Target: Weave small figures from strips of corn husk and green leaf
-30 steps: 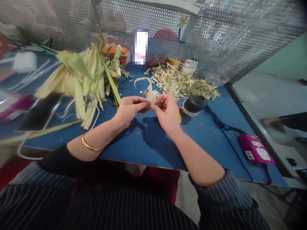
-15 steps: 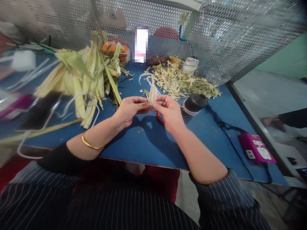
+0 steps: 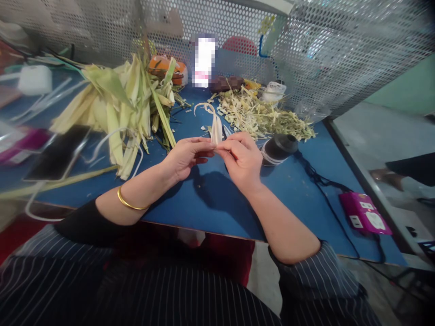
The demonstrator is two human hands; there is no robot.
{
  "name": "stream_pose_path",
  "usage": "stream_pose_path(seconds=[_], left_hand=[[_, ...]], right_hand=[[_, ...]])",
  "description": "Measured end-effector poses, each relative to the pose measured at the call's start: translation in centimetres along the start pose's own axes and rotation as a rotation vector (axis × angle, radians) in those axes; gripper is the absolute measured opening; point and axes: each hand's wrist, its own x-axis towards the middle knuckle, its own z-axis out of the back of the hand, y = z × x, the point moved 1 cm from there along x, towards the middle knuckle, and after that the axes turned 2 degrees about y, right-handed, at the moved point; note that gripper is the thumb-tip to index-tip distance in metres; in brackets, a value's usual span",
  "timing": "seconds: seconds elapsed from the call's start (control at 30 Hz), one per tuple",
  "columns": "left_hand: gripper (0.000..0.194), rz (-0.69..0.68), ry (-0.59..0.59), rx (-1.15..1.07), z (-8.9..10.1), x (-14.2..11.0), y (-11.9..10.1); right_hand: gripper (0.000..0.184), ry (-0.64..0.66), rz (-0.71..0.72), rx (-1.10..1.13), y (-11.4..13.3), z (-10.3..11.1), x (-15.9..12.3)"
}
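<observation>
Between my two hands stands a small bundle of pale corn husk strips [image 3: 216, 127], its upper ends curling over to the left. My left hand [image 3: 188, 156] pinches the lower end between thumb and fingers. From the other side, my right hand [image 3: 240, 158] is closed with its fingertips at that same lower end. Both hands are just above the blue table [image 3: 217, 203]. Behind my right fingers the blades of what look like scissors [image 3: 227, 131] show in part. A black cone of thread [image 3: 279, 148] stands right of my right hand.
Corn husks [image 3: 118, 104] are heaped at the left, near a phone [image 3: 57, 151] with a white cable. Husk scraps [image 3: 261, 113] lie at the back right. A purple power socket block [image 3: 365, 213] sits at the right edge. A perforated metal screen [image 3: 234, 22] borders the back.
My right hand has turned and its fingers have curled in closer at the bundle's base. The red ring seen beside it is now hidden. The strips lean a little more to the left.
</observation>
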Motion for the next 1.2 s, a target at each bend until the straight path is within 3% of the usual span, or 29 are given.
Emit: stream_pose_path(seconds=[0.17, 0.4, 0.6, 0.7, 0.83, 0.97, 1.1, 1.2], left_hand=[[0.02, -0.07, 0.048, 0.01, -0.1, 0.0, 0.3], [0.019, -0.25, -0.019, 0.195, -0.7, -0.5, 0.3], [0.019, -0.279, 0.0, 0.262, -0.7, -0.6, 0.1], [0.023, -0.287, -0.004, 0.298, -0.8, -0.6, 0.1], [0.025, -0.262, 0.019, 0.28, -0.6, -0.4, 0.3], [0.025, -0.177, -0.008, 0.153, -0.3, 0.1, 0.4], [0.02, -0.11, -0.043, 0.037, -0.1, 0.2, 0.3], [0.017, -0.069, -0.013, -0.001, -0.1, 0.0, 0.4]], right_hand=[[0.006, 0.012, -0.006, -0.024, 0.0, 0.0, 0.2], [0.009, 0.003, -0.227, 0.138, 0.1, -0.2, 0.3], [0.004, -0.004, -0.387, 0.281, -0.2, -0.5, 0.2], [0.013, -0.036, -0.425, 0.323, -0.5, -0.7, 0.2], [0.015, 0.022, -0.464, 0.374, -0.8, -0.9, 0.2], [0.006, 0.023, -0.388, 0.412, -0.6, -0.6, 0.4], [0.005, -0.066, -0.164, 0.172, -0.1, 0.3, 0.6], [0.005, -0.037, -0.017, 0.032, 0.1, 0.4, 0.4]])
